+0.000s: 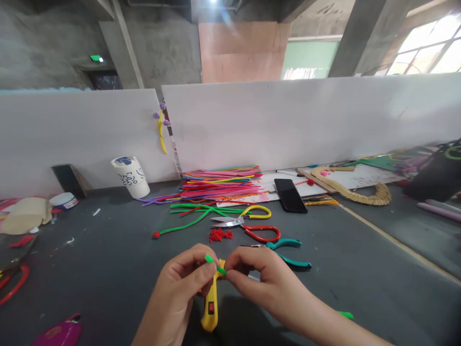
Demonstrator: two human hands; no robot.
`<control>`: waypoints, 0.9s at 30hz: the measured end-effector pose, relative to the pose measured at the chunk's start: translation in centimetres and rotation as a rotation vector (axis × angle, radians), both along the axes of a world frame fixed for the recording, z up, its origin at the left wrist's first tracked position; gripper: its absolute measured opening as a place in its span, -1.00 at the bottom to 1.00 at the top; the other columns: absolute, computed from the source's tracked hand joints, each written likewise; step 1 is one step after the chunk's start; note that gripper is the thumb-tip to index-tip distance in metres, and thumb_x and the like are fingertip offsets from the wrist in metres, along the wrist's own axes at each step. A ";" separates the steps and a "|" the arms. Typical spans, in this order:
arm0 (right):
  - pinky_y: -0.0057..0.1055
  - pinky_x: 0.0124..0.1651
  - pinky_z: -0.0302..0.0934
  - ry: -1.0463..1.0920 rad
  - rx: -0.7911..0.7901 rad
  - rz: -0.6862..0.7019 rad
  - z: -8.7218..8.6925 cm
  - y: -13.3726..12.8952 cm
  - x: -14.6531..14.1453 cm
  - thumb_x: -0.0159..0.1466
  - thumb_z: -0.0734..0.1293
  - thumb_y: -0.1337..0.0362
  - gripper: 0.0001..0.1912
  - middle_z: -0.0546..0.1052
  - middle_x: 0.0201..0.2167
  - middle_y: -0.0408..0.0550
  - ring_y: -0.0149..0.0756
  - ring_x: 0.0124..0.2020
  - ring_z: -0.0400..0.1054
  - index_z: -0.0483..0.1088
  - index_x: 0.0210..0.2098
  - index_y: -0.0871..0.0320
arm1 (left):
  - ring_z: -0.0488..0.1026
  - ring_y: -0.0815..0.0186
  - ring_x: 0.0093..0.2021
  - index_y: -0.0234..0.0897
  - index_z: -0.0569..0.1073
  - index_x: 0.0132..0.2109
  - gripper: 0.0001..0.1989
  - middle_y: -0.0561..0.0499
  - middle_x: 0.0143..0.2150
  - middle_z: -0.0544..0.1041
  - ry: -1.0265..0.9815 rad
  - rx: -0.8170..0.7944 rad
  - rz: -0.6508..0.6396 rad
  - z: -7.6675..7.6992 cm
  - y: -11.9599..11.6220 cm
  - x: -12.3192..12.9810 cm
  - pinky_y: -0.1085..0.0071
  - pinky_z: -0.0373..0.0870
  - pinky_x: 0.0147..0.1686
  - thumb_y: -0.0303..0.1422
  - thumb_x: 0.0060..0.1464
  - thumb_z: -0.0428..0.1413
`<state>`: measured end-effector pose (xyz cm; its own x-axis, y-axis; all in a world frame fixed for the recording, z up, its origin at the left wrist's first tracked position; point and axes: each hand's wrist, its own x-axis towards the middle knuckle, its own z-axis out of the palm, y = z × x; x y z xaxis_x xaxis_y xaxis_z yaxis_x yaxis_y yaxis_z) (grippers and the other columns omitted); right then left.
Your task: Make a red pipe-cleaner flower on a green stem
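Note:
Between my two hands is a green pipe cleaner [217, 267], pinched at both sides. The fingertips of my left hand [190, 278] close on its left part, with a short end sticking up past the thumb. My right hand [261, 274] grips the other side with thumb and forefinger. Behind and below them lies a yellow glue gun [211, 302] with a red switch, partly covered by the fingers. Just beyond the hands are a heap of small red pieces [219, 235], scissors [230, 221] with one yellow and one red handle, and teal-handled pliers [288, 252].
Past the scissors lie green pipe cleaners [190, 224], one red-tipped, and a bundle of coloured ones [219, 185]. A black phone [290, 195] rests right of it. A white paper cup [130, 178] stands left. A green end [345, 315] shows beside my right forearm.

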<state>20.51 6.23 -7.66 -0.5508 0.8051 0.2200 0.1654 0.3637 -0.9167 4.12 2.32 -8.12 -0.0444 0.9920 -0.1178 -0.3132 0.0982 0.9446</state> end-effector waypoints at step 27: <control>-0.46 -0.30 0.16 -0.259 0.611 0.271 1.3 0.7 2.0 0.32 0.28 0.43 -0.88 0.44 -0.41 -0.05 -0.33 -0.34 0.27 0.48 -0.24 0.27 | 0.13 0.38 -0.51 -0.27 0.42 -0.53 -0.80 0.15 -0.57 0.29 0.333 -0.193 -0.469 0.9 0.7 -2.1 0.44 0.06 -0.46 -0.31 -0.14 0.27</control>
<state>22.53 6.95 -6.34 -0.8095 0.4071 0.4231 0.1809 0.8585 -0.4799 1.97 3.06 -7.18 0.3273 0.8769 -0.3521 0.1145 0.3331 0.9359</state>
